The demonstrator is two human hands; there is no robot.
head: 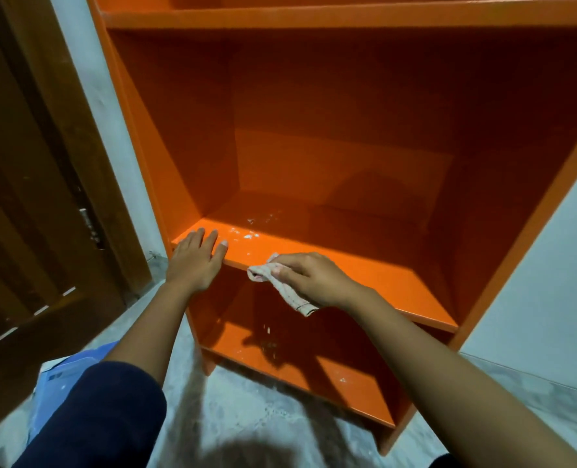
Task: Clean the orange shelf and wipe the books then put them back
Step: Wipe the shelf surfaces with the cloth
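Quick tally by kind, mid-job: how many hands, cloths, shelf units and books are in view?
hands: 2, left hand and right hand
cloth: 1
orange shelf unit: 1
books: 0
total: 4

Left hand (195, 261) and right hand (310, 282) bare, forearms (442, 363) bare, dark navy trouser leg (104, 420) at knee
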